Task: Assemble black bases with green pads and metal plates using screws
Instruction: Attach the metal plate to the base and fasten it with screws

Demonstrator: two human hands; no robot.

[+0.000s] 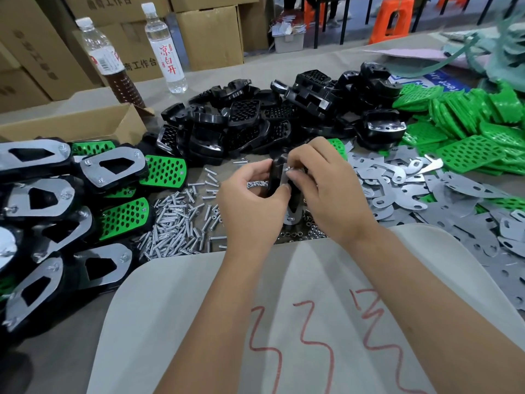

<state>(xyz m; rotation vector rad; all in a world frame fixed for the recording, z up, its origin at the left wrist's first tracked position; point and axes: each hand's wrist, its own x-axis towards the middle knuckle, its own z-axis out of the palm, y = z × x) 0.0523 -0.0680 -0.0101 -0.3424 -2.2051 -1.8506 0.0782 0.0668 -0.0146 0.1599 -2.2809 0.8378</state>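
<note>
My left hand grips a black base held on edge at the table's middle, a metal plate lying against it. My right hand pinches at the top of that plate, where a small screw or nut shows between the fingertips. A pile of loose black bases lies behind my hands. Green pads are heaped at the right, loose metal plates below them. Silver screws lie scattered left of my hands, and small nuts sit just under them.
Finished assemblies with green pads and metal plates are stacked at the left. An open cardboard box and two bottles stand behind them. Cardboard cartons line the back. A white cloth with red marks covers the near edge.
</note>
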